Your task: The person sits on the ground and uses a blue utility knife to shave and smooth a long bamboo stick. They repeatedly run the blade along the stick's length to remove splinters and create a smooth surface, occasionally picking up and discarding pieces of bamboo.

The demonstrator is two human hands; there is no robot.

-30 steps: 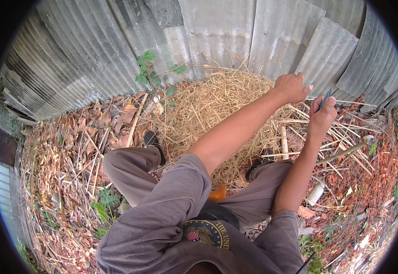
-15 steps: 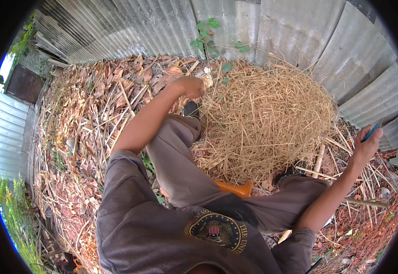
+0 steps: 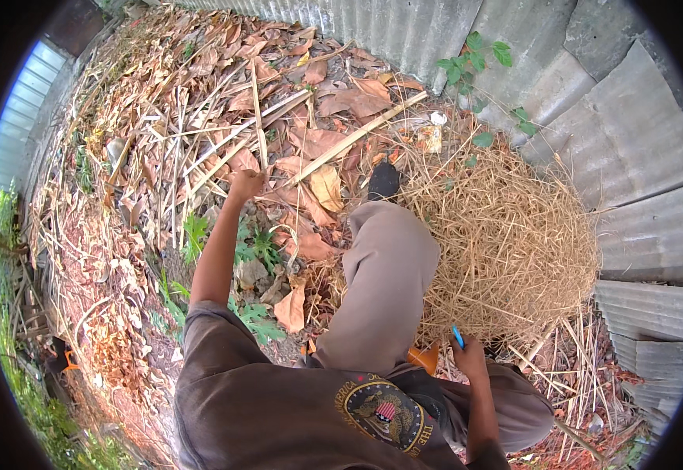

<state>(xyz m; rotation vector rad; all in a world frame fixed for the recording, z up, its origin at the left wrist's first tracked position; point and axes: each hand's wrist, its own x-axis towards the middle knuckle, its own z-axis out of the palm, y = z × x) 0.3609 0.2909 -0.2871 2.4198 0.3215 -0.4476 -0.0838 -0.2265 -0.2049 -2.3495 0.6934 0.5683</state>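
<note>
My left hand (image 3: 247,185) is closed over the dry leaves and stalks on the left, by the lower end of a thin dry stalk (image 3: 258,117). What its fingers hold, if anything, is hidden. My right hand (image 3: 471,356) grips a slim blue object (image 3: 458,337), too small to name surely, close to my right knee. Just beyond that hand lies a large rounded heap of dry straw (image 3: 513,251). My dark shoe (image 3: 384,182) stands at the heap's left edge.
Corrugated metal sheets (image 3: 623,141) fence the far and right sides. A green vine (image 3: 466,70) climbs there. A long pale strip (image 3: 357,139) crosses brown leaves (image 3: 357,102). Leafy green plants (image 3: 255,317) grow by my left arm. Something orange (image 3: 423,359) shows between my legs.
My view has turned left. My left hand has moved from the straw heap's far left edge to the leaves at left. My right hand has come in toward my knee, still holding the blue object.
</note>
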